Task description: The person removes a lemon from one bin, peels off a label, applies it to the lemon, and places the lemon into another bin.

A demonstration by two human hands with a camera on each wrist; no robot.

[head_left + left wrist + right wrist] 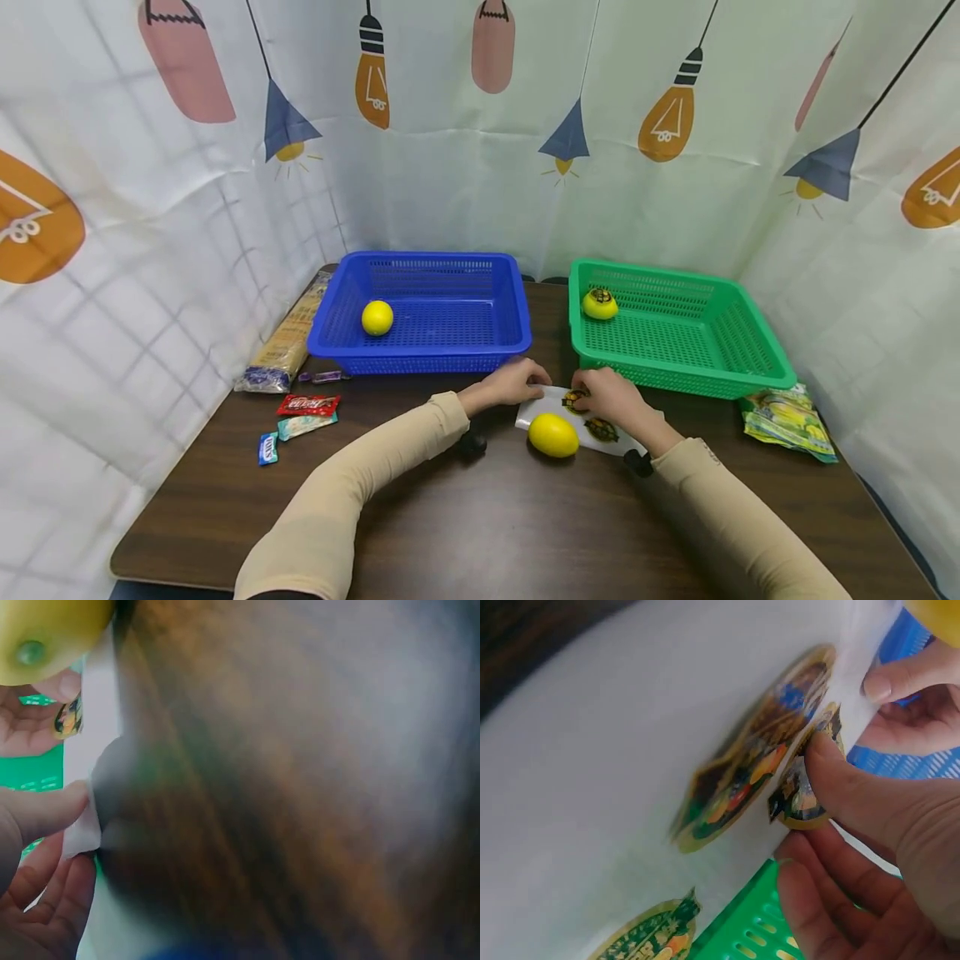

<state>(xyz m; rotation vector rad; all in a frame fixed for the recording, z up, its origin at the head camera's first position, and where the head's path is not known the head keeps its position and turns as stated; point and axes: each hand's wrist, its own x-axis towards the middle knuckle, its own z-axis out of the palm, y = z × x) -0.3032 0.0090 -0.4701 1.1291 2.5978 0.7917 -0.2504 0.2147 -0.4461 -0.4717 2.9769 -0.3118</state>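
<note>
My left hand (513,383) pinches the left end of a white sticker sheet (553,398) between thumb and fingers. Farther along the sheet, my right hand (613,400) grips a dark-and-gold oval sticker (799,795) at its edge, with the thumb on top. Whether that sticker is partly lifted, I cannot tell. Another printed sticker (754,754) lies flat on the backing beside it. A yellow lemon (553,436) rests at the near edge of the sheet, between the two hands. In the left wrist view the lemon (45,634) shows a greenish tip.
Behind my hands stand a blue basket (420,364) holding a yellow lemon (377,317) and a green basket (682,382) holding a lemon with a dark sticker (600,304). Small wrapped snacks (308,405) lie left; a green-yellow packet (787,421) lies right.
</note>
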